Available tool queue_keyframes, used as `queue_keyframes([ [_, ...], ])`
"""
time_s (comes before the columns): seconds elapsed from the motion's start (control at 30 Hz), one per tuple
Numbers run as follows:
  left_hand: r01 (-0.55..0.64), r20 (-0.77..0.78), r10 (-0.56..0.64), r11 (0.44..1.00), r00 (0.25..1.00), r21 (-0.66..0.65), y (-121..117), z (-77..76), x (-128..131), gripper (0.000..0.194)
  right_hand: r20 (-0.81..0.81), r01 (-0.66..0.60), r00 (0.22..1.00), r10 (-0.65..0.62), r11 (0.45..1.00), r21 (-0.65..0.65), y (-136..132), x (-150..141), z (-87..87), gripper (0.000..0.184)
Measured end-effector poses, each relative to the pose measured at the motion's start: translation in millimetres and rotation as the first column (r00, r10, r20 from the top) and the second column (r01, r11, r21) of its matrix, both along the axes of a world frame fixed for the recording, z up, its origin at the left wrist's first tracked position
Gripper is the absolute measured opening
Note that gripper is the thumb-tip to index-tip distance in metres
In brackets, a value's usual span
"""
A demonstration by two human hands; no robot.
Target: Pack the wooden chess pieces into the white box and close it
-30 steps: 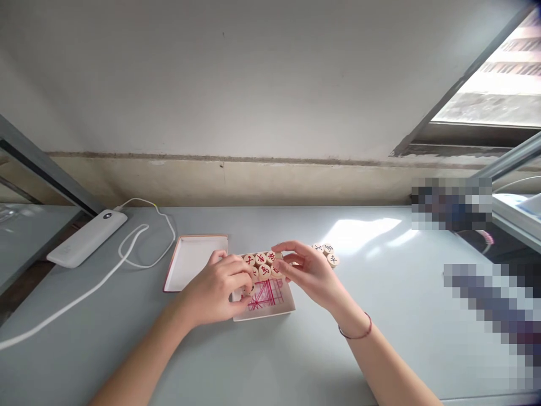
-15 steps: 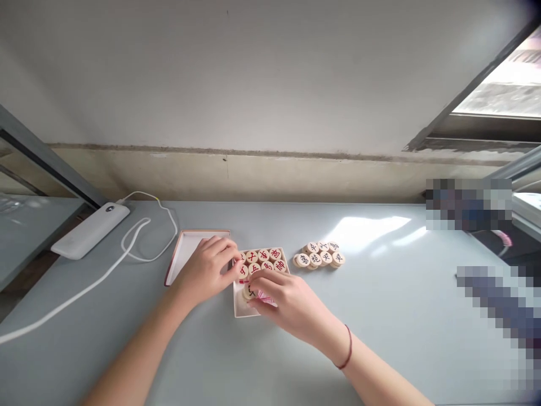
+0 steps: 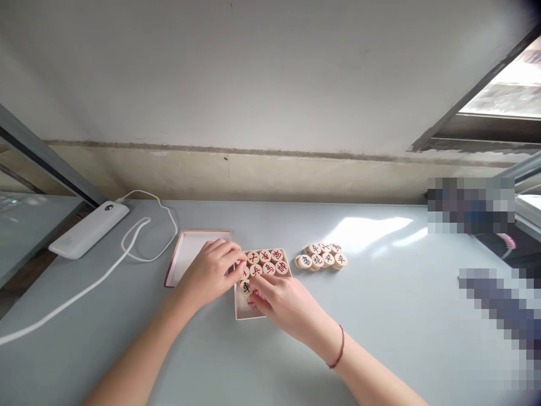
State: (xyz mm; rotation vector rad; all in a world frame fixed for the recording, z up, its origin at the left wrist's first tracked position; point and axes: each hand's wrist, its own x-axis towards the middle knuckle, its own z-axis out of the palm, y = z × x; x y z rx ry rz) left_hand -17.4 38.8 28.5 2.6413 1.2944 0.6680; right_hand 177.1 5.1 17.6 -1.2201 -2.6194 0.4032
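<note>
A shallow white box holds two rows of round wooden Chinese chess pieces with red characters. My left hand grips the box at its left edge, fingers bent over the rim. Below the red rows, toward me, lies a Chinese chess piece with a black character. The thumb and fingers of my right hand close at its right side, and this hand hides the box's right front part. Some pink print shows on the box floor beneath my fingers.
Right of the box sit stacked black-character chess pieces. The white box lid lies open side up behind my left hand. A white power bank and its looping white cable are at left, on the grey table.
My right hand has set the black-character piece down against the red rows, at the box's left side, and its fingertips have shifted slightly right of it. My left hand stays at the box edge.
</note>
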Motion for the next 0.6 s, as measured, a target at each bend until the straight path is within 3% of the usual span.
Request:
queue_keyframes([
  [0.13,0.003,0.002,-0.003,1.0,1.0,0.002,0.4,-0.9,0.6,0.017,-0.036,-0.021,0.999,0.022,1.0,0.009,-0.6,-3.4,-1.9,0.011],
  [0.27,0.02,0.017,-0.02,1.0,1.0,0.004,0.9,-1.8,1.1,0.015,-0.174,0.002,0.985,-0.015,0.997,-0.078,5.1,10.8,9.0,0.01],
  [0.37,0.024,0.023,-0.025,1.0,0.999,0.004,0.7,-1.7,1.5,0.016,-0.253,0.216,0.94,-0.229,0.973,-0.079,18.2,37.6,20.2,0.013],
  [0.47,0.032,0.029,-0.033,0.999,0.999,0.004,0.7,-1.8,2.0,0.017,-0.182,0.519,0.836,-0.517,0.854,-0.038,33.2,66.1,24.3,0.02],
  [0.53,0.036,0.033,-0.037,0.999,0.999,0.008,0.8,-2.3,2.6,0.017,-0.099,0.594,0.796,-0.598,0.802,-0.064,40.9,78.5,22.4,0.026],
  [0.6,0.038,0.033,-0.038,0.999,0.999,0.011,0.8,-2.9,3.4,0.017,-0.03,0.612,0.786,-0.617,0.784,-0.105,45.9,84.1,19.0,0.029],
])
